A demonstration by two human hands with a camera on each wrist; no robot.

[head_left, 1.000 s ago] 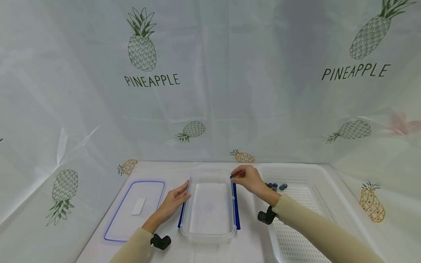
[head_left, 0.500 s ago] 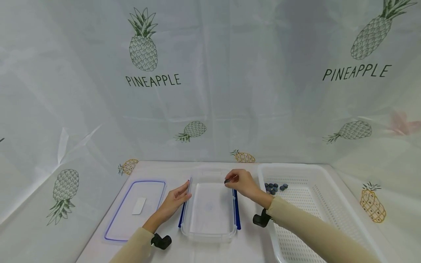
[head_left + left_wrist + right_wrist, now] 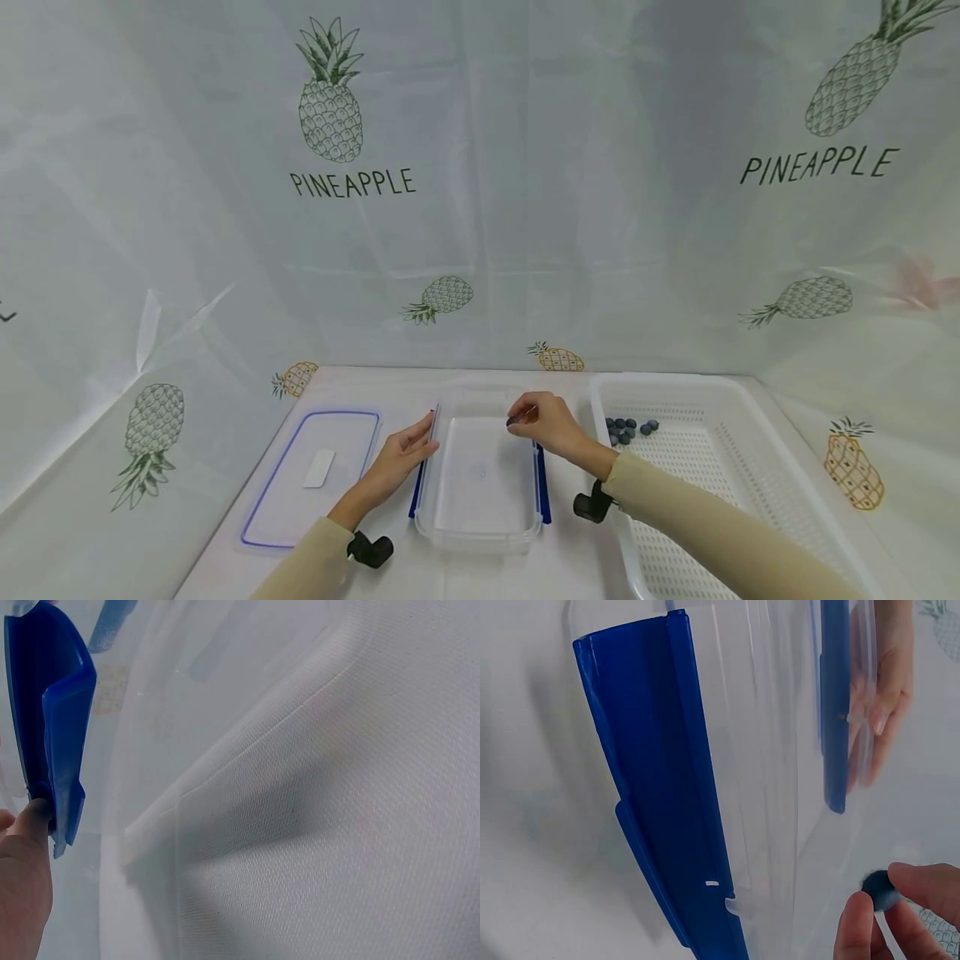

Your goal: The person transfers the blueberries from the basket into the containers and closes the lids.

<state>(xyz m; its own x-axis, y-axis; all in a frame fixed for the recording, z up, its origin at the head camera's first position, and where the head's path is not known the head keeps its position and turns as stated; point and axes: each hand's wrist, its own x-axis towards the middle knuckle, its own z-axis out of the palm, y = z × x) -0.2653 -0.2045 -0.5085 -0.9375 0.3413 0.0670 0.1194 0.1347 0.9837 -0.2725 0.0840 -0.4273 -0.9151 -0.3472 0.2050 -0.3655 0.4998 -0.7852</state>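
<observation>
A blueberry (image 3: pixel 512 421) is pinched between the thumb and fingertips of my right hand (image 3: pixel 551 425), above the far right part of a clear plastic food container (image 3: pixel 480 492). The right wrist view shows the same blueberry (image 3: pixel 880 890) in the fingertips, beside the container's blue side clip (image 3: pixel 656 772). My left hand (image 3: pixel 396 462) rests against the container's left side with fingers extended. In the left wrist view its thumb touches the other blue clip (image 3: pixel 66 727), which hangs folded down. No berries show on the container's floor.
Right of the container stands a white perforated basket (image 3: pixel 678 525), with several blueberries (image 3: pixel 620 425) at its far left. A clear lid with a blue seal (image 3: pixel 262 500) lies at the left, a white label (image 3: pixel 319 468) on it. A pineapple-print curtain (image 3: pixel 480 208) hangs behind the table.
My right hand has moved left and slightly nearer, carrying the blueberry from the container's far right corner to over its inside. My left hand stays at the container's side.
</observation>
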